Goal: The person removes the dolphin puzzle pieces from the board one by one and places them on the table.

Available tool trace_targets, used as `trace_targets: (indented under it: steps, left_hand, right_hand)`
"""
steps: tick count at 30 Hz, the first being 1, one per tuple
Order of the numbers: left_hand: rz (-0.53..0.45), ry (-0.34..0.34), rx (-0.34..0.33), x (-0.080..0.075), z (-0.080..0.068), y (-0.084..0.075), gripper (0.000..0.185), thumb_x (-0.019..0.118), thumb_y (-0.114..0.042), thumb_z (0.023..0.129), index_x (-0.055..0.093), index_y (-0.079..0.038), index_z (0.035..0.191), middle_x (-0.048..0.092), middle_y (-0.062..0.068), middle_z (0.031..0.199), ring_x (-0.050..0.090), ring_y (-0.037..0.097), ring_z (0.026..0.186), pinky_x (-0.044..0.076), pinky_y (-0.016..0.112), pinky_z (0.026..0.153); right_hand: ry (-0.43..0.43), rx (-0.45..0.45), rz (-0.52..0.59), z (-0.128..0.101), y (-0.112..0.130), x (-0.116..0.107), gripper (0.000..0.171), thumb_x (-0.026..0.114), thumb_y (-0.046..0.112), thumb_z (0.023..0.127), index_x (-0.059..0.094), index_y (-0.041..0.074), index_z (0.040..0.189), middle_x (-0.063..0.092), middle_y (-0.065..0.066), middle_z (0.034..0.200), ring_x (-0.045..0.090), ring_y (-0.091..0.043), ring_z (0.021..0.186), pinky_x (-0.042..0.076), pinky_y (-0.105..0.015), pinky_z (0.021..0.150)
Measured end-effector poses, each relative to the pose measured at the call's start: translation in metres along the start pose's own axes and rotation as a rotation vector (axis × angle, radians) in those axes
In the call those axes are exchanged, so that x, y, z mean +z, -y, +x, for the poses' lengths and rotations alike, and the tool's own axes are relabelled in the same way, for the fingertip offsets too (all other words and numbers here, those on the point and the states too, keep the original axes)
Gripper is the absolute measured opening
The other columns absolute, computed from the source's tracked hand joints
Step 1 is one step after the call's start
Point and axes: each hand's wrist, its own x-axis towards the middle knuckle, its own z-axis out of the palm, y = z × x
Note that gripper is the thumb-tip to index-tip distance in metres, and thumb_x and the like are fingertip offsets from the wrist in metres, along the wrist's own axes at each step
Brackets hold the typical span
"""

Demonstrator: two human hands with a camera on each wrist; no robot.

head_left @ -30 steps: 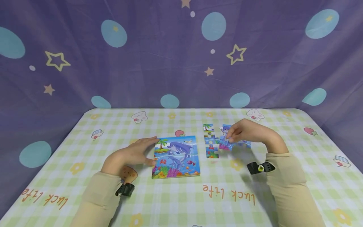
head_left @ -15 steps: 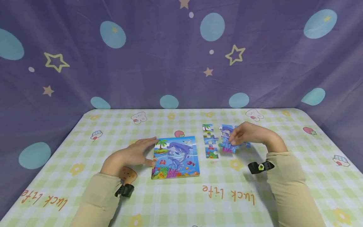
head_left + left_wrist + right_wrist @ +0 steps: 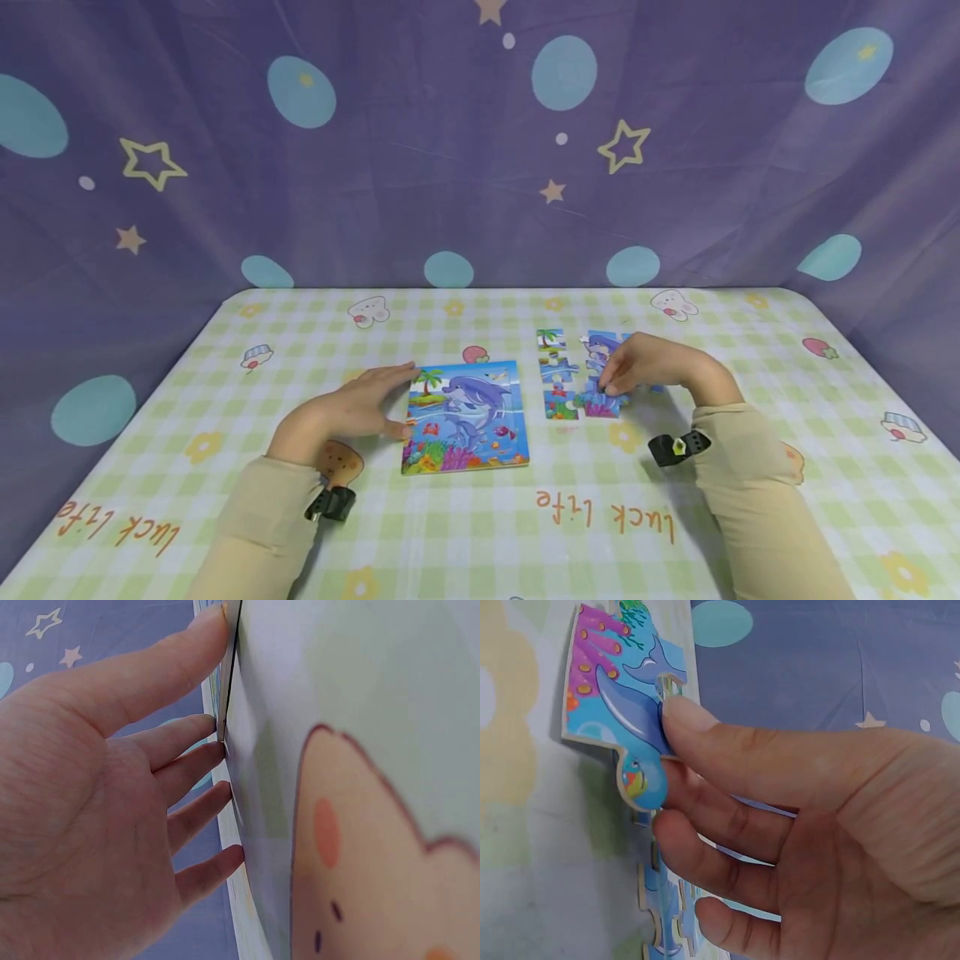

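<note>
My right hand point(image 3: 660, 364) pinches a jigsaw piece point(image 3: 600, 407) with purple coral and part of a dolphin's tail, low at the front of the loose pieces. In the right wrist view this coral piece point(image 3: 607, 682) sits at the thumb tip, its rounded tab towards the fingers. Beside it lie a palm-tree piece point(image 3: 551, 337), a blue piece point(image 3: 557, 369) and a seabed piece point(image 3: 560, 406). My left hand point(image 3: 341, 411) touches the left edge of a square dolphin picture board point(image 3: 465, 417), thumb and fingers spread. Several pieces are partly hidden by the right hand.
A green-and-white checked cloth point(image 3: 480, 542) covers the table, and a purple curtain point(image 3: 420, 150) hangs behind it. Black straps point(image 3: 678, 448) with small devices are on both wrists.
The right hand has brought the coral piece towards the front edge of the loose pieces, beside the seabed piece. The left hand and the dolphin board have stayed put.
</note>
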Motion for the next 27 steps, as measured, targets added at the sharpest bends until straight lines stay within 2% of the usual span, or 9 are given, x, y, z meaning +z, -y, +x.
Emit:
trace_targets:
  steps: [11,20,27]
  left_hand:
    - [0.004,-0.002,0.006,-0.001,0.0,-0.001,0.089,0.078,-0.032,0.086,0.03,-0.002,0.155,0.021,0.018,0.161,0.017,0.045,0.146,0.017,0.064,0.114]
    - [-0.001,-0.001,0.001,0.0,-0.001,-0.001,0.089,0.077,-0.033,0.086,0.03,-0.004,0.155,0.022,0.018,0.162,0.017,0.044,0.146,0.017,0.064,0.114]
    - [0.007,0.001,0.008,-0.001,-0.001,-0.001,0.089,0.077,-0.034,0.087,0.03,-0.003,0.155,0.021,0.019,0.161,0.017,0.045,0.146,0.017,0.064,0.114]
  right_hand:
    - [-0.001,0.003,-0.047,0.001,0.0,0.003,0.012,0.075,0.004,0.084,0.076,-0.002,0.094,0.075,-0.006,0.089,0.061,-0.008,0.077,0.05,-0.026,0.071]
    - [-0.032,0.017,-0.106,0.0,0.004,0.001,0.016,0.076,0.008,0.085,0.076,-0.002,0.098,0.074,-0.005,0.089,0.058,-0.007,0.075,0.049,-0.026,0.068]
    - [-0.071,-0.036,-0.083,0.004,0.012,0.004,0.013,0.073,0.007,0.088,0.074,-0.002,0.098,0.073,-0.004,0.089,0.061,-0.012,0.081,0.05,-0.029,0.069]
